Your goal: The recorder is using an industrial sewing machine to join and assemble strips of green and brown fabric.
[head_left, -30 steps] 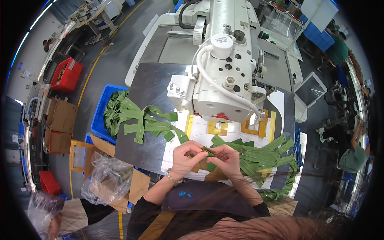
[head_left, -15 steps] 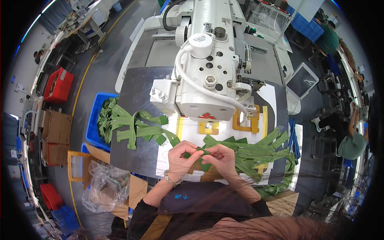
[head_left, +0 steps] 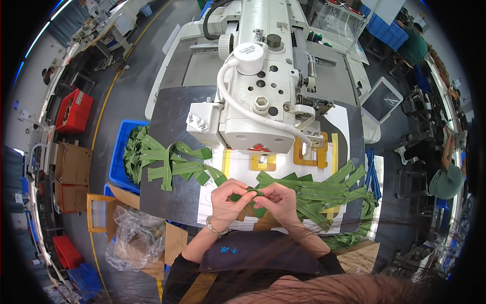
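Both hands meet in front of the sewing machine (head_left: pixel 263 96), at the near edge of its work plate. My left hand (head_left: pixel 226 202) and my right hand (head_left: pixel 278 200) pinch one green webbing strap (head_left: pixel 255 192) between thumbs and fingers, its end bent over. Part of the strap hangs below the fingers. Right of my right hand lies a spread pile of green straps (head_left: pixel 329 190). More green straps (head_left: pixel 185 164) lie on the plate to the left, trailing out of a blue bin (head_left: pixel 119 159). Yellow clamp frames (head_left: pixel 310 156) sit under the machine head.
Cardboard boxes and crumpled clear plastic (head_left: pixel 134 243) stand at lower left, beside a yellow frame (head_left: pixel 97 213). A red bin (head_left: pixel 74 111) is farther left. A screen (head_left: pixel 382 101) stands right of the machine. Another person (head_left: pixel 448 180) sits at far right.
The view has shifted slightly. Both hands stay in nearly the same place, still pinching the strap, with its folded end turned a little.
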{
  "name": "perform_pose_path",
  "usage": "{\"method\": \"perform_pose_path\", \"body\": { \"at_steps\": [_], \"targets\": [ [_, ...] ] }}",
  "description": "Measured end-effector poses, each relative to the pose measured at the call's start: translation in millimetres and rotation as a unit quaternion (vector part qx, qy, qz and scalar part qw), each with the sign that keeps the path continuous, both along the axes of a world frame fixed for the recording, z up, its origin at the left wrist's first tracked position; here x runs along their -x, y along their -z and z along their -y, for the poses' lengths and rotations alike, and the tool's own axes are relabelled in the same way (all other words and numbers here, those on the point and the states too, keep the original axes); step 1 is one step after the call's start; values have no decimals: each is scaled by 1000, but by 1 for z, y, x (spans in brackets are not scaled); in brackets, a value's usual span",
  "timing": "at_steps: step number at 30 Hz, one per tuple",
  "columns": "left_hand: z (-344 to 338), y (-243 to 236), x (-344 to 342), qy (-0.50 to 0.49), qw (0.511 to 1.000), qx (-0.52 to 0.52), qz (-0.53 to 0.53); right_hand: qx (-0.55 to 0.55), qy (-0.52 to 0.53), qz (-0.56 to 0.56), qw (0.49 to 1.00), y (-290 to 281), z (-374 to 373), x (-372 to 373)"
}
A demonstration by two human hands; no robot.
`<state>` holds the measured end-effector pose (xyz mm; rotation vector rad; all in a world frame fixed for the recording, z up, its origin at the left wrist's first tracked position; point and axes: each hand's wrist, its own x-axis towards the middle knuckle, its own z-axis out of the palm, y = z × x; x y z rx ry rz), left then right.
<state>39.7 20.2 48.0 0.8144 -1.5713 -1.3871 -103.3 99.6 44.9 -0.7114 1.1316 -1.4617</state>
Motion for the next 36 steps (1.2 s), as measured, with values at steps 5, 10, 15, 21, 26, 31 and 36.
{"method": "perform_pose_path", "body": {
  "at_steps": [5,10,15,21,26,31,36],
  "targets": [
    [0,0,0,-3,1000,2,12,0,5,-12,1000,1,0,0],
    [2,0,-1,2,1000,18,14,-2,6,-17,1000,-1,1,-1],
    [4,-6,1,14,1000,22,-9,0,-2,-24,1000,-2,0,-1],
    [16,2,-14,197,966,-97,138,-4,-13,-8,1000,-3,-2,-1],
    [13,-6,-9,171,973,-39,147,5,-5,43,999,1,-1,-1],
    [12,-5,-9,157,975,-18,157,4,-4,49,999,0,-1,0],
    [13,-8,-7,149,973,11,177,-3,-2,43,999,-1,-1,0]
  ]
}}
